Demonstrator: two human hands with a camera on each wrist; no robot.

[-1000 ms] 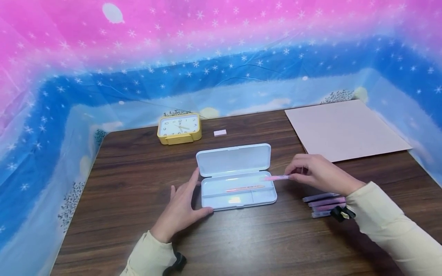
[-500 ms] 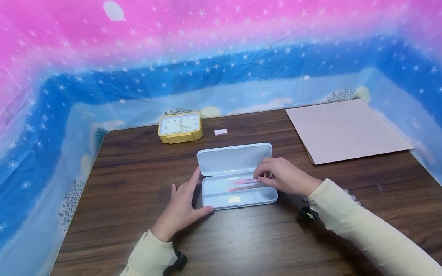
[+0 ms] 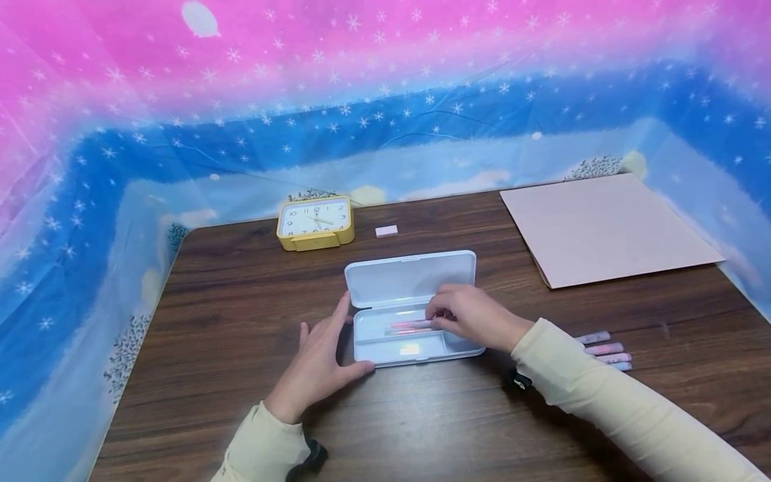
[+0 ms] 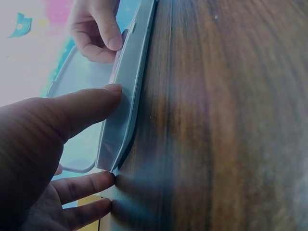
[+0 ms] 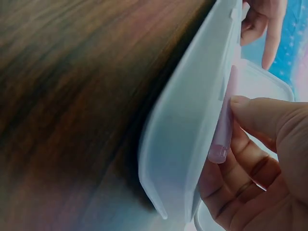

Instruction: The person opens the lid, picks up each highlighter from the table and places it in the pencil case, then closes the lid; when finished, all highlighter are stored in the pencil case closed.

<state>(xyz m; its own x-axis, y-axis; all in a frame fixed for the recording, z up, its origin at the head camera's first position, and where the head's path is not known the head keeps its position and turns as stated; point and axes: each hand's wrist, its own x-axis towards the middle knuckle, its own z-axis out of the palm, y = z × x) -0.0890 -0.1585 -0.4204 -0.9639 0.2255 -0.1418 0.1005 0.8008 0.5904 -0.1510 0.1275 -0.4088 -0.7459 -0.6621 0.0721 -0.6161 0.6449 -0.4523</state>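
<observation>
A white pencil case lies with its lid raised on the wooden table. My left hand rests against the case's left end, fingers fairly straight; its thumb touches the front wall. Over the long rear compartment, my right hand pinches a pink pen between thumb and fingers. The pen lies low, along the case. Close by in that compartment is a slim pink-orange pencil, partly covered by the pen and hand.
Several pens lie right of the case, partly behind the right sleeve. A yellow clock and a small pink eraser-like block stand behind the case. A flat pale pink board covers the back right.
My right hand has carried the pink pen leftward from beside the case into the rear compartment, down near the pencil. The left hand has stayed at the case's left end.
</observation>
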